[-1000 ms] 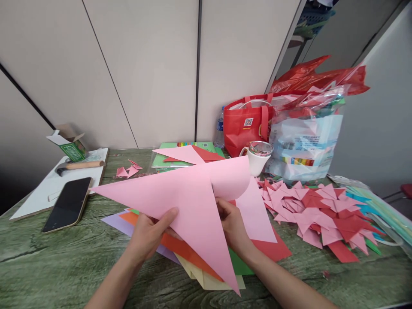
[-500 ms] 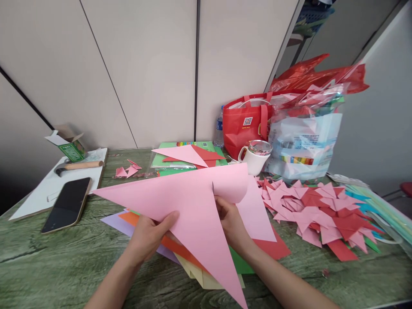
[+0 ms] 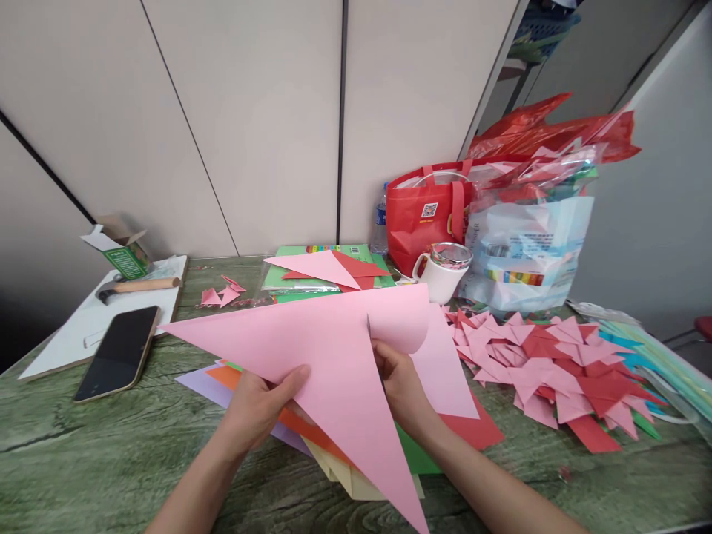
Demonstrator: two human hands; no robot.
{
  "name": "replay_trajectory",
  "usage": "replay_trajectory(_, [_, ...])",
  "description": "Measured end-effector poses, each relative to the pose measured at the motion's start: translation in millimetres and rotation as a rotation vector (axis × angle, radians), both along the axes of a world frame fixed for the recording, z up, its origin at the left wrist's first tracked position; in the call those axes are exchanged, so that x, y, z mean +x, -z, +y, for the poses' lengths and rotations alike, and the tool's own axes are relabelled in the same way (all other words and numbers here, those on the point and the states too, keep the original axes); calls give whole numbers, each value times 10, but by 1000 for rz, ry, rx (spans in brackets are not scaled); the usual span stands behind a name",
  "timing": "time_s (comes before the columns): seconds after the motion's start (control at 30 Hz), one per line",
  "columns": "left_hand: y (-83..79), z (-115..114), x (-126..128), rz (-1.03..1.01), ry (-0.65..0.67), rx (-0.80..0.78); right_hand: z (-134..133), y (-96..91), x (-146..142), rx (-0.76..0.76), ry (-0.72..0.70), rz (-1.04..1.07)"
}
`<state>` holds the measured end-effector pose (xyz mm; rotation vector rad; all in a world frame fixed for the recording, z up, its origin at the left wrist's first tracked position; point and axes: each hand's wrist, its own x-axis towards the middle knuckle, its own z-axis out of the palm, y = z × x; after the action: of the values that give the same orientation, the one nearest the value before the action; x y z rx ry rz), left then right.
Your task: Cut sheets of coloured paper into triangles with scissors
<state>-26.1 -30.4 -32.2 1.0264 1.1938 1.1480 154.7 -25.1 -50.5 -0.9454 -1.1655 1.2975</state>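
Pink paper [image 3: 328, 348] spans between the hands [image 3: 259, 406], left thumb [image 3: 294, 381] on top.

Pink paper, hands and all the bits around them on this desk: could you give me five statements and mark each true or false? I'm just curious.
1. The left fingers hold the large pink sheet. True.
2. The right fingers are well away from that sheet. False: they are at it, just below its curled part.
3. The hammer lies on the white board. True.
4. The mug is green. False: it is white.
5. The heap of folded paper is left of the large pink sheet in the picture. False: it is to the right.
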Motion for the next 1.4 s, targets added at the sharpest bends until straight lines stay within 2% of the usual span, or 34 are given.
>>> replay_trajectory(0.43, [15, -2, -20, 68, -17, 33, -7, 30, 16, -1, -11, 8])
replay_trajectory(0.83, [12, -15, -14, -49, -17, 9, -9, 51, 7, -6, -6, 29])
replay_trajectory(1.0, [5, -16, -12, -18, 6, -6, -12, 48, 1, -27, 9, 42])
replay_trajectory(1.17, [40, 0, -39, 21, -21, 43, 3, 93, 6, -13, 3, 55])
replay_trajectory(1.4, [-22, 23, -17, -142, -89, 99, 9, 85, 14, 27, -9, 36])
